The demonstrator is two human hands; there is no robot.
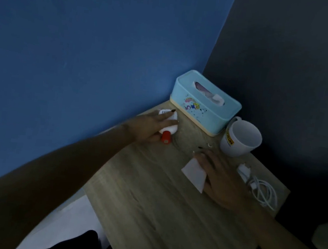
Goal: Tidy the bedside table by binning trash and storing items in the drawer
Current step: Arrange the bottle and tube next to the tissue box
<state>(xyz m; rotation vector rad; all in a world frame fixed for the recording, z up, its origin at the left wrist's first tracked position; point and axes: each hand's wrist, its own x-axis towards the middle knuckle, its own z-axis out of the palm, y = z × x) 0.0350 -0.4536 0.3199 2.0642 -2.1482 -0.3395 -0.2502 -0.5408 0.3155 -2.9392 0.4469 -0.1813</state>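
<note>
The left hand point(154, 126) lies over a small white tube with a red cap point(166, 137) near the far left edge of the wooden bedside table point(150, 200), fingers curled loosely across it in what looks like the start of a grasp, while the right hand point(217, 177) rests with fingers spread flat on a white scrap of paper point(193, 171) at mid-table, pinning it rather than gripping it. The gathering step appears to be under way: next, each hand must close and lift its item, the paper likely for the bin, the tube for the drawer, neither of which is in view. A blue tissue box point(204, 103) sits in the back corner, a white mug point(240, 138) just beside it, and a coiled charger cable point(260, 186) near the right edge. The near half of the table lies open for withdrawing both arms.
</note>
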